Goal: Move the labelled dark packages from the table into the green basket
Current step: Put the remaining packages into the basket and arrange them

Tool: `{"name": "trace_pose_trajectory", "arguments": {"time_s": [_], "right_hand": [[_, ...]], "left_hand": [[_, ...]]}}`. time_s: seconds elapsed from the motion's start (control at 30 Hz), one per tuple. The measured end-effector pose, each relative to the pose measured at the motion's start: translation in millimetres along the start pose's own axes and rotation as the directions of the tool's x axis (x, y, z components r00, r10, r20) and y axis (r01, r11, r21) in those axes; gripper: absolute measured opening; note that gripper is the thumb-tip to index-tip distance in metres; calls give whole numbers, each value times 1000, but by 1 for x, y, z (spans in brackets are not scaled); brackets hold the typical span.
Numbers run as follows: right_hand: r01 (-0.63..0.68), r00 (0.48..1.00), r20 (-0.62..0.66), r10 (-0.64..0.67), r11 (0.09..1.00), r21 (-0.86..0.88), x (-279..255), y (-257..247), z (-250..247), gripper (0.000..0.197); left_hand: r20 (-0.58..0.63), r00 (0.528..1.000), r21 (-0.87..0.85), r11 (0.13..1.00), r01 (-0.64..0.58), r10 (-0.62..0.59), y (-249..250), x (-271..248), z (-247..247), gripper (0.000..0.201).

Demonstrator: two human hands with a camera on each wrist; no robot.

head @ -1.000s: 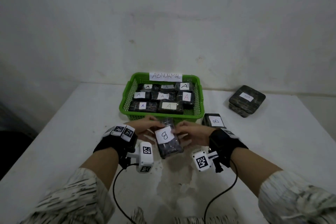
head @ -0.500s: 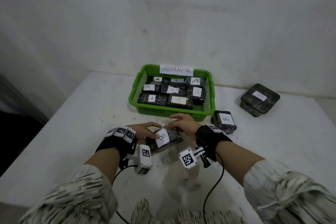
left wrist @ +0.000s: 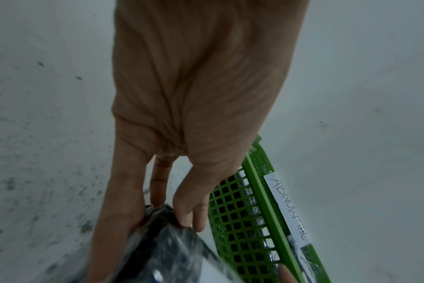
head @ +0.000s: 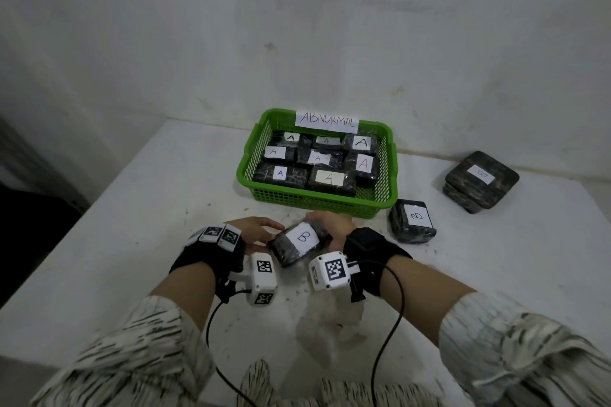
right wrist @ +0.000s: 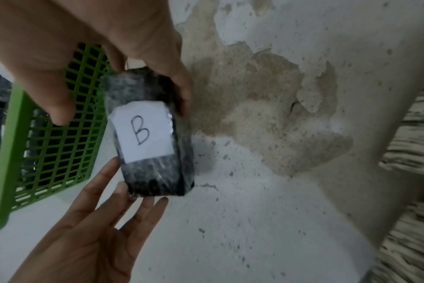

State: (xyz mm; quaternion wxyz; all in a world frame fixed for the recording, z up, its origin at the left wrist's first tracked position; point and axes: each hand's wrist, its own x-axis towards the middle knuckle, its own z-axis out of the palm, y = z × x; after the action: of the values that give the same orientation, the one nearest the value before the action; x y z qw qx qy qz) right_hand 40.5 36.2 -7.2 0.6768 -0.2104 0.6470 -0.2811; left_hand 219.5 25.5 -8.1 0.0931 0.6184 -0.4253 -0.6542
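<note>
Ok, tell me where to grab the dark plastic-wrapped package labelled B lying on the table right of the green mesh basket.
Come from above and pinch the dark plastic-wrapped package labelled B across its near and far sides. It lies flat, label up, and its left side sits close to the green mesh basket corner, so fingers probably fit worse there.
</note>
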Motion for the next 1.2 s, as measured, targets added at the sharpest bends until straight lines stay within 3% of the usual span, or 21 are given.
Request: {"name": "trace_pose_trajectory", "arguments": {"time_s": [0.07,0.13,0.2,0.3,0.4,0.5,0.57,0.63,0.67,0.73,0.77,0.83,0.9,0.93,1.07,1.13,1.2], "right_hand": [[-22,999,39,19,997,75,-3,0,5,20],[-33,997,67,28,996,77,-5,2,7,26],[-17,999,49,14,998,65,-1,4,9,16],[8,1000,21,-9,1000,22,6,6,15,13],[35,999,16,-35,999,6,8,3,11,13],[79,995,-53,-84,994,-77,4,-2,-4,9],[125,974,-171,-147,983,-136,4,-2,-24,15],[133,923,-327,-204,965,-227,4,-1,-46,11],[121,877,-428,-219,962,-245,5,0,-57,21],[55,767,-609,-203,966,-253,7,2,-78,52],[51,711,-668,-219,964,-262,4,2,-86,59],[94,580,-769,-268,960,-264,0,2,-103,56],[118,527,-797,-296,954,-276,-6,1,-119,49],[107,538,-792,-289,955,-275,-3,1,-128,51],[-120,757,-634,-161,919,-377,8,4,-161,67],[-106,806,-578,-127,930,-353,13,7,-169,75],[-64,823,-549,-145,937,-343,14,9,-172,79]], "left_hand": [[-24,999,52,998,23,-22,1,-3,-2,33],[-66,995,142,987,81,-72,0,-4,-5,17],[-88,993,203,974,98,-81,-2,-3,-5,11],[-99,994,142,988,64,-50,-3,4,-4,29],[-145,989,64,998,25,-16,9,-6,3,30],[-206,978,212,977,21,24,26,-8,10,22],[-301,952,323,945,44,58,37,0,13,49],[-384,921,352,932,88,58,52,6,23,75],[-405,911,384,919,87,83,61,7,30,80],[-398,903,478,877,54,161,79,-4,51,70],[-383,896,521,853,10,224,85,-6,63,60],[-321,886,604,793,-79,333,94,-4,89,45],[-213,895,690,708,-146,392,93,5,113,46],[-153,910,720,674,-164,385,92,9,123,50],[1,955,815,553,-172,295,89,21,147,66],[4,961,834,530,-156,277,86,23,150,69],[11,964,859,492,-145,266,85,25,149,72]]}}
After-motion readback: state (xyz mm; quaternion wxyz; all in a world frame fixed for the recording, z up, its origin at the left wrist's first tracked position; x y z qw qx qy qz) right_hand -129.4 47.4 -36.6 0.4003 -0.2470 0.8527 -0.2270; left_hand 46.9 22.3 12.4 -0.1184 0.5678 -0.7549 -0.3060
